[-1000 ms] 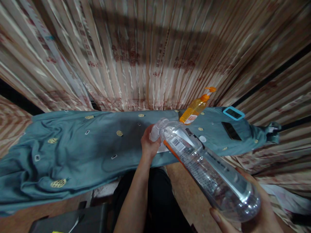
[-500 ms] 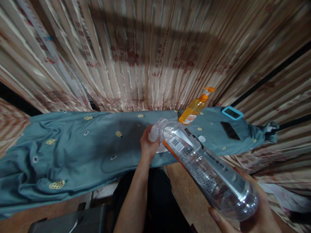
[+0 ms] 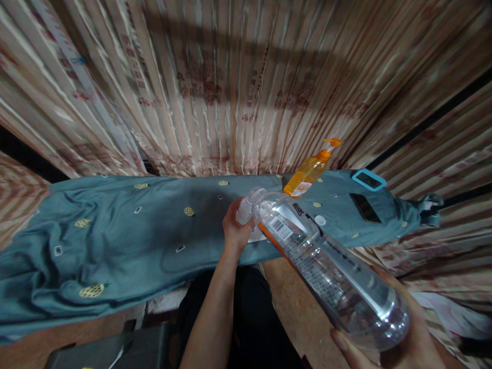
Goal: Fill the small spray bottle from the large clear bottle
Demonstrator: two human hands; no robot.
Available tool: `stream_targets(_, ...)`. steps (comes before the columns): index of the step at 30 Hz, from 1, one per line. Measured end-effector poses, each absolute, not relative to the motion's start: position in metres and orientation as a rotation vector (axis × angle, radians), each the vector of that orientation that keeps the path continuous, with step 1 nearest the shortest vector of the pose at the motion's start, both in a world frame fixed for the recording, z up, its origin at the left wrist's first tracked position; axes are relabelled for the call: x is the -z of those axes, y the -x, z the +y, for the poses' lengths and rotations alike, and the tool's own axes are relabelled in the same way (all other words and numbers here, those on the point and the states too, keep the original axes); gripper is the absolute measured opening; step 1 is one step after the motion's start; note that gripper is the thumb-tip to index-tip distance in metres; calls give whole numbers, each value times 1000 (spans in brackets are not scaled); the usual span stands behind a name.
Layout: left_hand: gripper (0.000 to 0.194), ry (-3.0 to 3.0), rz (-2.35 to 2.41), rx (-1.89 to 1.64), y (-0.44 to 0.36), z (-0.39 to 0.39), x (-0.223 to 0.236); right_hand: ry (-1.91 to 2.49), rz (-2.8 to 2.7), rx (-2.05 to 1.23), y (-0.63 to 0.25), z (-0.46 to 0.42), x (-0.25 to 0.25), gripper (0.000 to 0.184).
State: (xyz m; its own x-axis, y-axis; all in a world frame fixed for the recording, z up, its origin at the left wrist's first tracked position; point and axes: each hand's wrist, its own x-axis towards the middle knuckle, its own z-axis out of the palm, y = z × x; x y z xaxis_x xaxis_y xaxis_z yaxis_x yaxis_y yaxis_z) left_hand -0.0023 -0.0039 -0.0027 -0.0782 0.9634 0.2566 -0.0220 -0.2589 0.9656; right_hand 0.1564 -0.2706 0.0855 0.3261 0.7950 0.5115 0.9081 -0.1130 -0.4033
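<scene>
A large clear plastic bottle [image 3: 326,266] with a printed label and barcode lies slanted across the view, its neck end lower left of the pump bottle. Around its base, at lower right, my right hand [image 3: 413,333] is closed. My left hand [image 3: 235,228] grips a small clear plastic container [image 3: 246,207] against the large bottle's neck. Exactly how the two mouths meet is hidden. Little or no liquid can be made out in the large bottle. A round white cap [image 3: 320,220] lies on the cloth just beyond it.
Behind the hands stands an orange pump bottle [image 3: 305,174]. A blue-framed digital clock [image 3: 369,179] and a dark phone [image 3: 365,207] are at the right on the green-blue cloth [image 3: 126,241]. Striped curtains [image 3: 215,77] hang close behind and to the sides. A dark box [image 3: 111,348] sits at lower left.
</scene>
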Motion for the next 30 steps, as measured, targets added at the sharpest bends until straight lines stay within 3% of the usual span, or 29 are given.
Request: stream_targets(30, 45, -1319, 1102, -1461, 2, -6, 1, 1933, -1426, 135, -158, -275, -79, 102)
